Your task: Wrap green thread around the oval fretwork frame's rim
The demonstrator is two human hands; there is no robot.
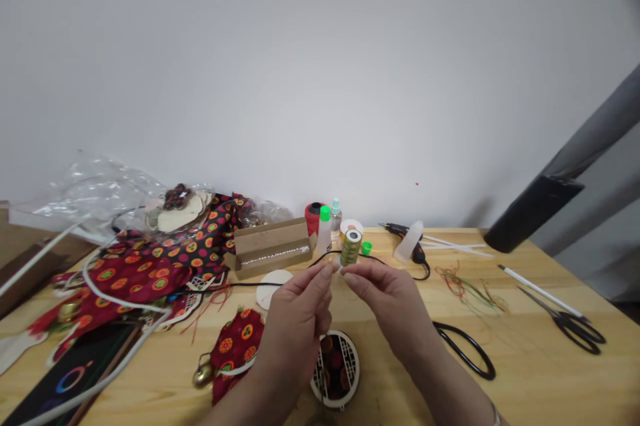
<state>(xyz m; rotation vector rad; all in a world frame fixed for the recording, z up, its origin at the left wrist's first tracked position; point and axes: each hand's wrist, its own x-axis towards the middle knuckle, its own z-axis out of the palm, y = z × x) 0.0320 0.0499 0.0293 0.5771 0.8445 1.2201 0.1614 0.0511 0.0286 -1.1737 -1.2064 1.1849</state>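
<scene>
My left hand and my right hand are raised over the middle of the table, fingertips close together. Thumb and forefinger are pinched on each hand; whatever lies between them is too small to make out. Just beyond the fingertips stands an olive-green thread spool. Below my hands lies a round ornament with a pale lattice rim and dark patterned fabric, partly hidden by my left hand. A red patterned fabric piece with a brass bell rests left of my left wrist.
Behind stand an open cardboard box, a red thread cone, a green-capped bottle and a glue gun. Scissors, a white pencil and a black ring lie right. Patterned fabric, a white cable and a phone occupy the left.
</scene>
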